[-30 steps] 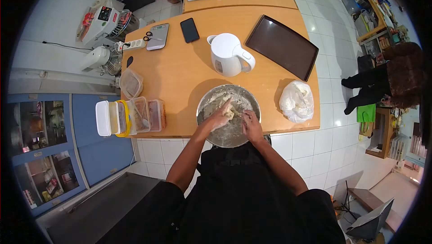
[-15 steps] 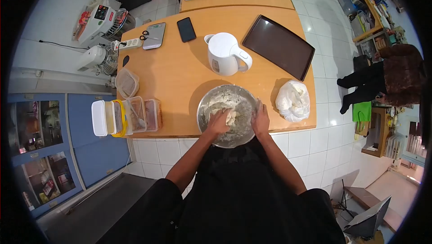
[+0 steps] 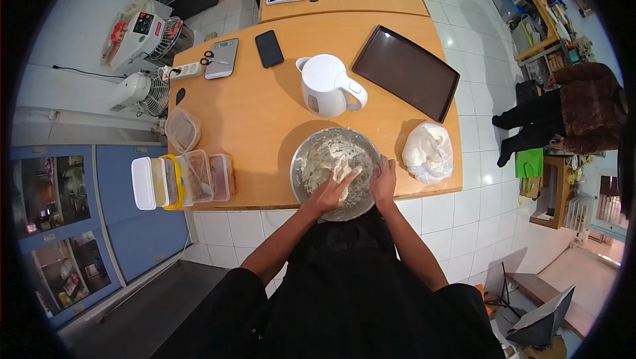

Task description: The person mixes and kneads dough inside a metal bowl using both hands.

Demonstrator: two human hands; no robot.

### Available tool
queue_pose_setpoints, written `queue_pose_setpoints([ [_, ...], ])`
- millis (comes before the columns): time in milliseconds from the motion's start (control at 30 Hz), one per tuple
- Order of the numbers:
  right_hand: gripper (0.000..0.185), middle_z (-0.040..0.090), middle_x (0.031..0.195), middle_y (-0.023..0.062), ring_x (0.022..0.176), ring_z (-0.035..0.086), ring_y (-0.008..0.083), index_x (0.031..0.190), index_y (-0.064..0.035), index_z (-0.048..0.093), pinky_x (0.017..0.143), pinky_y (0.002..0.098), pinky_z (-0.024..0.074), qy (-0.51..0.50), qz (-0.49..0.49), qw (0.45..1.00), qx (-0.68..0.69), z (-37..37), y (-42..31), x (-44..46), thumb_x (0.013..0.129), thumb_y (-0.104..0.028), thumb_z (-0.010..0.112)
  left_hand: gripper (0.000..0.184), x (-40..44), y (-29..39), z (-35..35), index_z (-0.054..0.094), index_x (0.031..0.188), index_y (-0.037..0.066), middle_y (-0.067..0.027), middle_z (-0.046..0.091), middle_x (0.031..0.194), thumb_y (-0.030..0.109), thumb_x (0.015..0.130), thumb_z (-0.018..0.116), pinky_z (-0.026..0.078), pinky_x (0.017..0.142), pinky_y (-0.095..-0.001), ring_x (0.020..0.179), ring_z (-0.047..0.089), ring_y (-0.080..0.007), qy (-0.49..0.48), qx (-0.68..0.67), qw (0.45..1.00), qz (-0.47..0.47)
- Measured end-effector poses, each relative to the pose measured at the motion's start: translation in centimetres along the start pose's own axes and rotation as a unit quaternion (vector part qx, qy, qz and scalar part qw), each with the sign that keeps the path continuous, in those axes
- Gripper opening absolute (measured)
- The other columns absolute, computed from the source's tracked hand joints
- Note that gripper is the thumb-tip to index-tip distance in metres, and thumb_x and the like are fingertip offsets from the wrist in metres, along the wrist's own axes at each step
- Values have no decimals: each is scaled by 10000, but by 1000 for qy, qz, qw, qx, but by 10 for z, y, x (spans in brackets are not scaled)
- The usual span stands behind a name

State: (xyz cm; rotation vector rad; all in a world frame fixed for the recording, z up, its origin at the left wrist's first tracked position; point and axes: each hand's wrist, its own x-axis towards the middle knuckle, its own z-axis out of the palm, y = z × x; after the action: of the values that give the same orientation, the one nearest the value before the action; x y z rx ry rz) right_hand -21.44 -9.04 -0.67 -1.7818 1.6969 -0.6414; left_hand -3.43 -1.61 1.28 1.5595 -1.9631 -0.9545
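Note:
A metal mixing bowl (image 3: 299,172) stands at the table's front edge, its inside smeared with flour and sticky batter. Pale, shaggy dough (image 3: 340,160) lies in it. My left hand (image 3: 331,193) reaches into the bowl, with dough between its thumb and its forward-pointing fingers. My right hand (image 3: 383,183) grips the bowl's right rim, the thumb toward the inside and the other fingers partly hidden outside. Just behind the bowl is a white electric kettle (image 3: 324,84). To its right sits a plastic bag of white flour-like powder (image 3: 428,153).
A dark baking tray (image 3: 407,71) lies at the back right of the wooden table (image 3: 258,134). Plastic containers (image 3: 199,177) line the front left. Further back are a phone (image 3: 269,49), scissors (image 3: 207,58) and two scales. Another person (image 3: 576,107) stands off to the right.
My left hand has turned and shifted slightly right and down in the bowl; its fingers are more stretched out and the dough is drawn up. My right hand stays on the rim. The view has tilted slightly.

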Motion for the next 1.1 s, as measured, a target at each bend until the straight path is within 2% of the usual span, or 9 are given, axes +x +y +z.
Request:
queue_pose_setpoints([
  [233,377,488,1073,239,929,545,465,1203,-28,483,764,511,462,33,9,999,-4,12,2,-6,830,12,517,780,40,-22,46,348,1426,177,-199,442,1368,104,719,669,386,999,-521,1254,436,-386,-82,230,962,-120],
  [267,351,493,1076,232,928,550,457,1185,-24,493,761,509,462,40,15,999,-6,14,3,-6,836,0,521,636,40,-27,53,398,1389,176,-161,499,1315,139,789,603,415,954,-514,1207,482,-352,-26,268,959,-92],
  [467,350,491,1092,221,919,561,444,1189,-29,506,752,498,470,60,52,997,-10,17,-6,-10,840,-8,531,510,43,-53,57,454,1308,144,-180,527,1252,127,812,571,482,859,-499,1084,564,-351,20,304,949,-77],
  [600,349,500,1064,249,959,519,469,1199,-6,499,800,501,442,44,82,996,10,11,-17,-5,851,-3,526,513,57,-55,53,522,1211,91,-247,598,1086,174,729,677,503,797,-465,926,608,-409,84,114,980,-137],
  [733,354,500,1074,230,954,532,460,1211,-22,497,777,502,451,47,75,996,-1,10,-13,-10,858,-13,528,378,59,-49,42,593,1113,11,-212,649,890,268,838,603,503,782,-450,888,626,-364,165,19,942,-292],
  [800,353,499,1071,220,942,540,454,1211,-34,498,763,502,456,40,78,996,7,8,-13,-11,859,-13,527,413,51,-19,15,595,1133,7,-175,656,945,334,888,543,495,807,-417,902,629,-312,230,-276,863,-355],
  [867,344,499,1064,212,924,550,447,1201,-46,500,749,501,460,39,80,996,23,6,-12,-11,859,-12,526,510,41,-46,22,568,1223,27,-108,640,1100,438,953,433,466,875,-338,995,603,-205,248,-414,791,-377],
  [967,317,493,1057,206,897,560,443,1171,-55,505,737,504,460,41,90,995,10,5,-6,-10,858,-7,522,569,32,-28,-11,509,1304,30,-103,591,1234,470,959,403,424,947,-324,1099,564,-191,73,-620,712,-323],
  [1100,346,484,1112,206,862,594,438,1169,-68,503,707,518,476,24,81,996,10,-1,0,-8,831,-9,537,490,19,-17,3,436,1364,15,-101,537,1320,265,945,486,398,997,-341,1175,526,-216,62,-361,893,-262],
])
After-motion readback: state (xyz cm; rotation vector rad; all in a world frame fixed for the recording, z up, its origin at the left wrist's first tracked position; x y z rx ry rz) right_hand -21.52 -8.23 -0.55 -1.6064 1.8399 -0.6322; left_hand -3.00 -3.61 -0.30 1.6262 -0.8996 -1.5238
